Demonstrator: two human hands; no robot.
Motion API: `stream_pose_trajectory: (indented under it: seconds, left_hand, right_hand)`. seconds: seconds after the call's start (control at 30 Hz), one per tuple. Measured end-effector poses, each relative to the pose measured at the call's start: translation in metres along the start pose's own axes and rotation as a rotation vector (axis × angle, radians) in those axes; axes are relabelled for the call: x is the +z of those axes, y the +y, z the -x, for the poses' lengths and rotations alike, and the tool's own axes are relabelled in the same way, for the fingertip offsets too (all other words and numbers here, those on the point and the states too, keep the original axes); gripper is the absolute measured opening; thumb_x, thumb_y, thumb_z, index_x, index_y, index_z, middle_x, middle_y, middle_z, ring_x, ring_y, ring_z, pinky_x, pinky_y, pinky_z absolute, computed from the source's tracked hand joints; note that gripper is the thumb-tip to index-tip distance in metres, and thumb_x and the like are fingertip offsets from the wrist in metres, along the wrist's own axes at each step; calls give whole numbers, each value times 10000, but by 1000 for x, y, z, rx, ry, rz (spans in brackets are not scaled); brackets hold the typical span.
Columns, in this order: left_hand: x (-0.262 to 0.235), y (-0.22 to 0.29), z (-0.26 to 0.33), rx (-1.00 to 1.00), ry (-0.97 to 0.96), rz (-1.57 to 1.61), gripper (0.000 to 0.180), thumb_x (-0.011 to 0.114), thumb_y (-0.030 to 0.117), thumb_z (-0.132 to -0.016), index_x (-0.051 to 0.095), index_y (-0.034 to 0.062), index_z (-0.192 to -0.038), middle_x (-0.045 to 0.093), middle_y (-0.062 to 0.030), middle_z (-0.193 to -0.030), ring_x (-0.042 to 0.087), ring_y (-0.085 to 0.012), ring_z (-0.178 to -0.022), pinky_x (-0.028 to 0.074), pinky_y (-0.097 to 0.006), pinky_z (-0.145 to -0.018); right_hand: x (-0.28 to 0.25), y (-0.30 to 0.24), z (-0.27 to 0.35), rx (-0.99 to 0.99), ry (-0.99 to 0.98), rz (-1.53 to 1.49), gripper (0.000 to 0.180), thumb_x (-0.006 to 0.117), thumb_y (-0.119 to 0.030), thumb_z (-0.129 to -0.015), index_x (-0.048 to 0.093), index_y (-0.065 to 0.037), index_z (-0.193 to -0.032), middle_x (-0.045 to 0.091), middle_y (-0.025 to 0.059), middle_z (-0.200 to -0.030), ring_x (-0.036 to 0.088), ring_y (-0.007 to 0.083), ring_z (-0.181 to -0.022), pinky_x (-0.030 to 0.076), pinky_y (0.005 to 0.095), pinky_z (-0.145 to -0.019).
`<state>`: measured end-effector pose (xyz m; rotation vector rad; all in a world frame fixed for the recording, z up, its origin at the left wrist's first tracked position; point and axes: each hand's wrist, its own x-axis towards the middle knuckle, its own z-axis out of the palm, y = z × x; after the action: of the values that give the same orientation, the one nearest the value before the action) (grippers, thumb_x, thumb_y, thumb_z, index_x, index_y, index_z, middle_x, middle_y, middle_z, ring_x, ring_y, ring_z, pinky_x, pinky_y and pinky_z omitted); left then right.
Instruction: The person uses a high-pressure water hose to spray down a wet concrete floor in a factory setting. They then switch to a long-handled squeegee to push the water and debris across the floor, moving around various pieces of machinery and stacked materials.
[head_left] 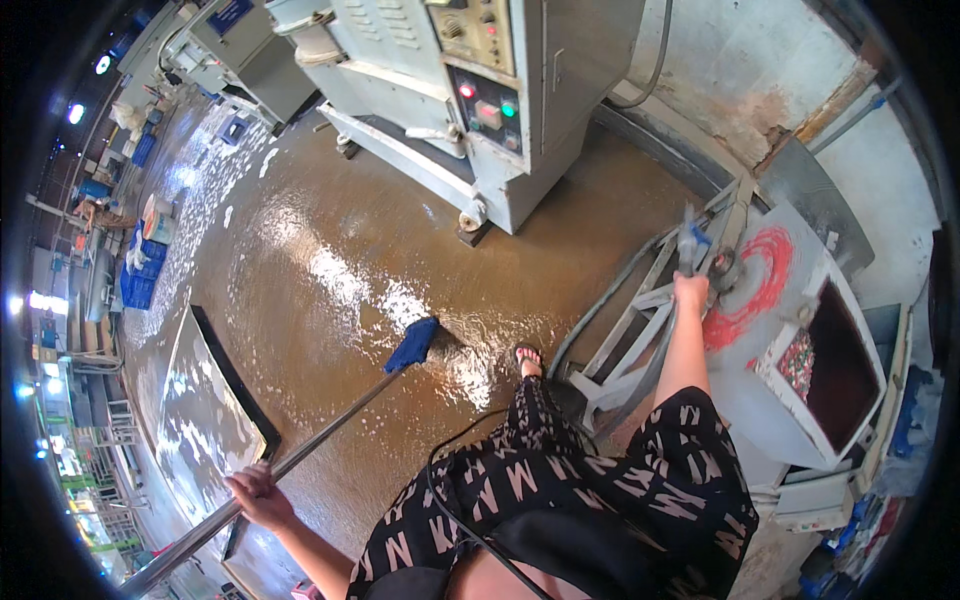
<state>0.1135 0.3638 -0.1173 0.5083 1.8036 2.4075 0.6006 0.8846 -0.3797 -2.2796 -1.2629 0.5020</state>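
While most of the wet brown floor (300,365) glistens under a film of water, white suds lie scattered toward its far left, so the floor washing is judged part done: foam and standing water are left, and the share completed cannot be established from this view. On that floor stands a tall grey machine cabinet (597,75), its control panel (487,112) showing a red and a green lamp lit. At right sits a pale machine housing (735,405) with a dark rectangular mouth and a smeared red ring on its top. At left, a dark-edged flat sheet (195,390) carries suds and reflections. A long-handled floor brush (335,424) slants across the foreground, its blue head (408,345) resting on wet floor ahead of the person, near the sandalled foot (529,362). A grey hose fitting with a blue lever (690,243) is held beside the pale housing — whether water is flowing cannot be told. As to grip, the left hand (262,500) is wrapped round the metal handle, fingers curled in; the right hand (691,291) is closed about the hose fitting — blur hides its exact finger placement.
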Motion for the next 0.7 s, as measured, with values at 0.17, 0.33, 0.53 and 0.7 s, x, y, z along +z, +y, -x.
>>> stream_pose_trajectory:
  seconds: [0.17,0.33,0.53,0.7]
  left_hand:
    - [64,4,-60,-11,158,-54,443,382,302,-931,279,144,-530,209,25,-487,195,-110,-454,275,-269,-519]
    - [105,-18,-113,-3,179,-93,448,420,317,-915,283,152,-522,202,31,-476,187,-100,-447,266,-265,-541]
    - [131,-34,-142,14,139,-112,443,460,313,-900,275,158,-529,197,45,-475,196,-87,-442,263,-244,-513]
    - [140,-37,-155,74,350,-140,459,446,294,-908,231,162,-524,146,36,-492,141,-83,-432,207,-253,-484]
  right_hand:
    - [21,8,-21,339,-354,-515,323,607,-91,-761,497,-3,-1050,518,69,-613,480,163,-430,388,302,-373]
    - [51,-48,7,377,-435,-713,302,569,-63,-804,449,-20,-1077,480,47,-610,444,137,-413,358,288,-340]
    - [99,-53,-89,325,-174,-695,289,559,-68,-806,450,14,-1061,466,42,-544,433,134,-395,348,297,-335]
    - [131,-27,-207,369,-228,-618,154,540,-77,-815,507,-36,-960,511,55,-660,481,156,-478,398,293,-401]
